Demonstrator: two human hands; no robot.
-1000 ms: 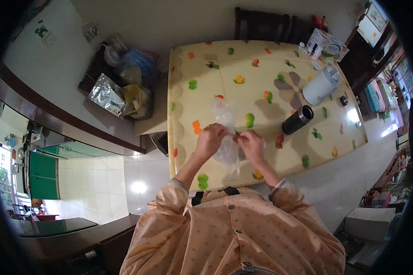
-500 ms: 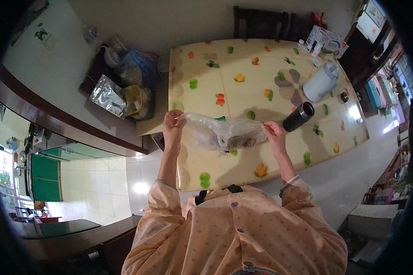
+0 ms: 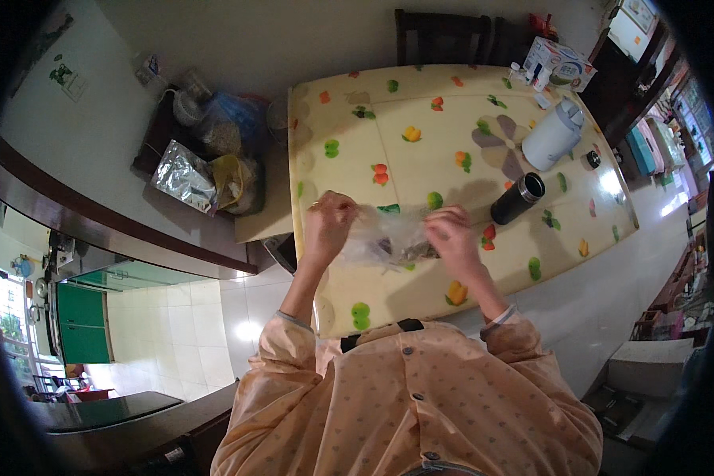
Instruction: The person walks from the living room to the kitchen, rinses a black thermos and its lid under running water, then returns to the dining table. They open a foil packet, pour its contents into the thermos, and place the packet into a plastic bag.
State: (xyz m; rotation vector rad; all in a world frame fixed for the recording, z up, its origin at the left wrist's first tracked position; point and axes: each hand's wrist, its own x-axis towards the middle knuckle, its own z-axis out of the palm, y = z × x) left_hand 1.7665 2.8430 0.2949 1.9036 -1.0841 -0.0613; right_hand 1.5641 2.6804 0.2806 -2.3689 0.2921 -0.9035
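A thin, clear plastic bag [image 3: 382, 236] with something dark and brownish in its lower part lies on the table in front of me. My left hand [image 3: 330, 224] pinches the bag's left upper edge, fingers closed. At the opposite edge, my right hand [image 3: 452, 235] is closed on the plastic too, slightly smeared by motion. What the bag contains cannot be made out. Just right of my right hand stands an open black tumbler [image 3: 516, 200], its mouth uncovered.
The fruit-patterned table [image 3: 408, 174] carries a light blue jug [image 3: 553, 135], a small black lid [image 3: 593, 160] and a white box [image 3: 561, 65] at the far right. Left of it, bags and a silver foil packet [image 3: 184, 178] crowd a side stand. A dark chair [image 3: 443, 38] stands behind.
Both hands have come closer together, the left moving right and the right moving left. The bag, stretched wide before, is now bunched between them.
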